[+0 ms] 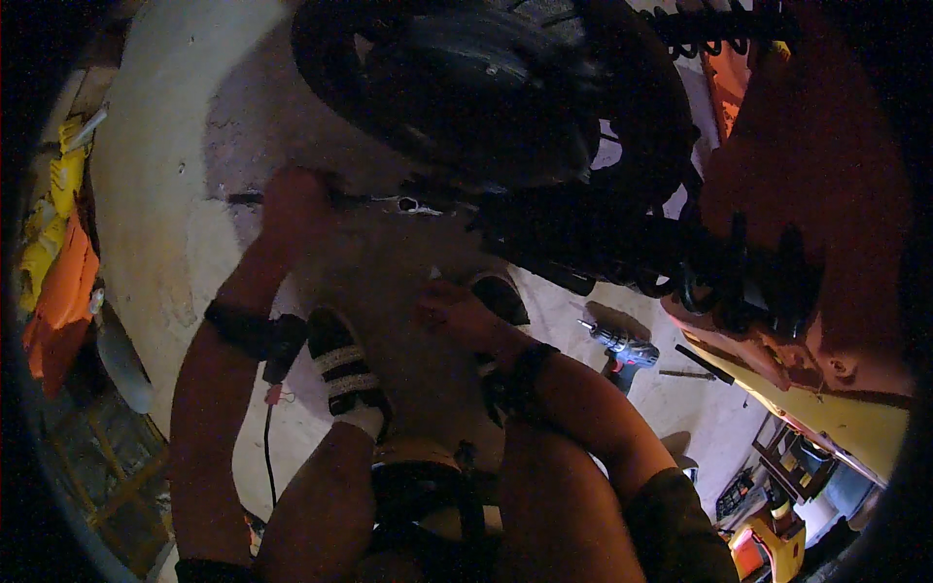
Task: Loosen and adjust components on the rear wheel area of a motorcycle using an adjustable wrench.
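Squatting, knees apart, on a pale floor (146, 243); light is poor over the work. Our left hand (294, 206) reaches forward, its grip closed around a long dark bar (364, 198) that lies crosswise, showing on both sides of the fist. The bar's right portion runs toward a small bright metal piece (415, 206) just below a large dark wheel (486, 87); we cannot tell whether that piece belongs to the bar.

Our right hand (457, 309) is lower and nearer us, beside the right shoe (501, 296), fingers bent. Shadow hides its grip: we cannot tell whether it holds anything.

Both wrists strapped; a black cable (268, 452) hangs below the left strap. Left shoe (347, 364) planted between the forearms.

To the right, a cordless drill (627, 348) lies on the floor, with a thin dark strip (705, 361) close by. Above them, a black coil spring (692, 291) beside a reddish-orange panel (807, 194). Far left, yellow and orange pieces (63, 311).
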The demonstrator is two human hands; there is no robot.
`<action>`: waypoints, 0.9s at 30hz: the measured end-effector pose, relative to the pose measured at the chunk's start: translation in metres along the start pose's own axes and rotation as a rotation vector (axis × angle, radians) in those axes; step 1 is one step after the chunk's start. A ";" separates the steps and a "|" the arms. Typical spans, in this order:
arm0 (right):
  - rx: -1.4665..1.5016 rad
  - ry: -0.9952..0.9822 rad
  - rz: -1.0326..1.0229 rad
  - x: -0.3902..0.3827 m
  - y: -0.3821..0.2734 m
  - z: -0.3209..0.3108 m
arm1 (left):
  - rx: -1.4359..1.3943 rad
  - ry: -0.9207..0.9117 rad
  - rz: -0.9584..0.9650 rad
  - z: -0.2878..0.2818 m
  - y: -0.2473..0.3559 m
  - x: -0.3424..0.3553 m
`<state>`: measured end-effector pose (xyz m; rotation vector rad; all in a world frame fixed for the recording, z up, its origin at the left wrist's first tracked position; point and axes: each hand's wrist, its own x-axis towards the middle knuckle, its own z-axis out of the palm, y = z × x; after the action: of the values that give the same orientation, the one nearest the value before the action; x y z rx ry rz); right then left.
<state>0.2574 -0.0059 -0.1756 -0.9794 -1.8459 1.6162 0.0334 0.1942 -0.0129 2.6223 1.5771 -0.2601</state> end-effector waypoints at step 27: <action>1.009 0.180 0.376 0.009 -0.009 0.016 | -0.557 -0.085 -0.301 0.056 0.049 -0.028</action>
<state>0.2377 -0.0091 -0.1709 -0.9390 -0.5444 2.2039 0.0578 0.1382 -0.0637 1.9368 1.7070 0.0513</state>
